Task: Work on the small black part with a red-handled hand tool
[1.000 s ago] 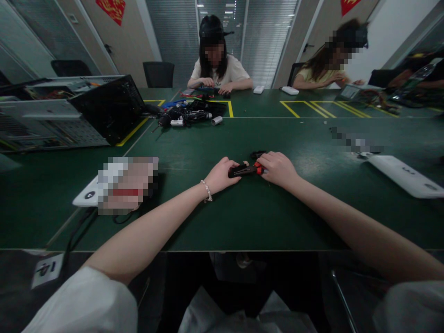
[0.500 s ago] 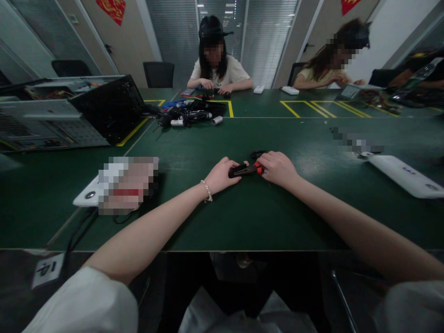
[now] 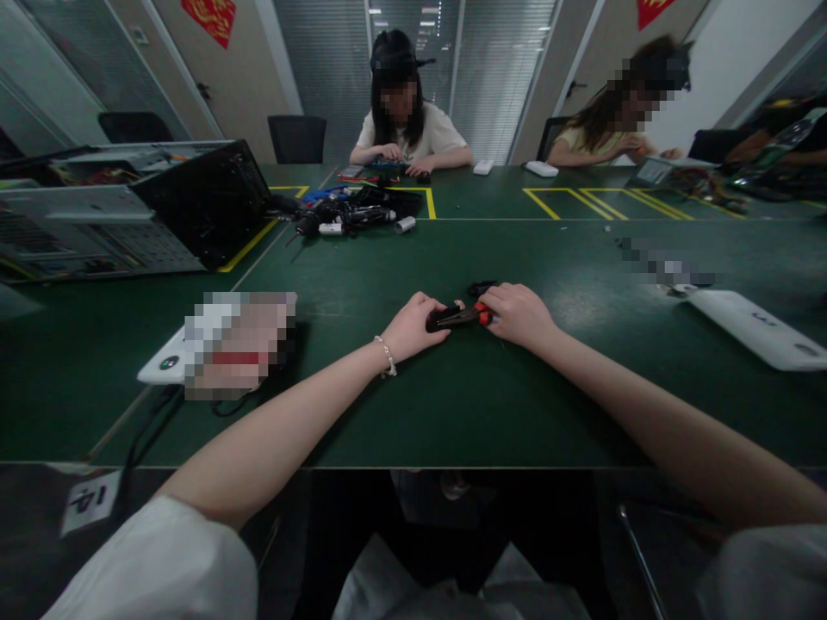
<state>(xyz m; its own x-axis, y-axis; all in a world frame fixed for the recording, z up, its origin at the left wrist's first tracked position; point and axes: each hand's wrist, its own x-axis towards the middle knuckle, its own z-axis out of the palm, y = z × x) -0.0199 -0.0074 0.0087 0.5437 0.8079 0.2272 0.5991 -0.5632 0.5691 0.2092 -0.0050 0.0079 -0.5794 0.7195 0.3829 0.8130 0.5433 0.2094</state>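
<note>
My left hand and my right hand rest close together on the green table. Between them lies a pair of pliers with a dark nose and red-and-black handles. My right hand is closed round the handle end. My left hand is curled shut at the nose end, and what its fingers pinch there is hidden. A small dark object lies just beyond the pliers.
A blurred flat item with a cable lies to my left, a white device to my right. An open computer case stands at the far left. A heap of tools lies mid-table. Two people work at the far side.
</note>
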